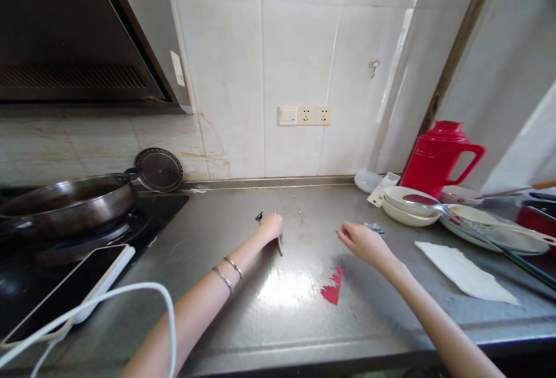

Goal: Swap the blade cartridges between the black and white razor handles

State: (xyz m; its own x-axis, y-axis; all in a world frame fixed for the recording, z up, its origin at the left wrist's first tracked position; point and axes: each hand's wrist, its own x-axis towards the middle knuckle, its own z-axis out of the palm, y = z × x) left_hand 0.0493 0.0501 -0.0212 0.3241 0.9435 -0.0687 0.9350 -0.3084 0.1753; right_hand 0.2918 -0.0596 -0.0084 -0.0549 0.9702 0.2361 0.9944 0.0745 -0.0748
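Note:
My left hand (271,226) is closed over the middle of the steel counter (243,308). Below its fingers hangs the end of a thin grey-brown strip (280,247), and a small dark piece (259,216) shows just left of the knuckles. The rest of what it grips is hidden. To the right, my right hand (362,243) is curled with fingers drawn together; what they hold, if anything, does not show. Behind that hand lies a small clear and teal item (375,228), partly covered. A torn red patch (332,288) marks the counter between my forearms.
At left are a metal pan (69,201) on the black stove, a round dark disc (159,169) and a phone (65,297) with a white cable (143,286). At right stand a red thermos (434,161), stacked bowls (410,214), plates and a white paper sheet (464,272).

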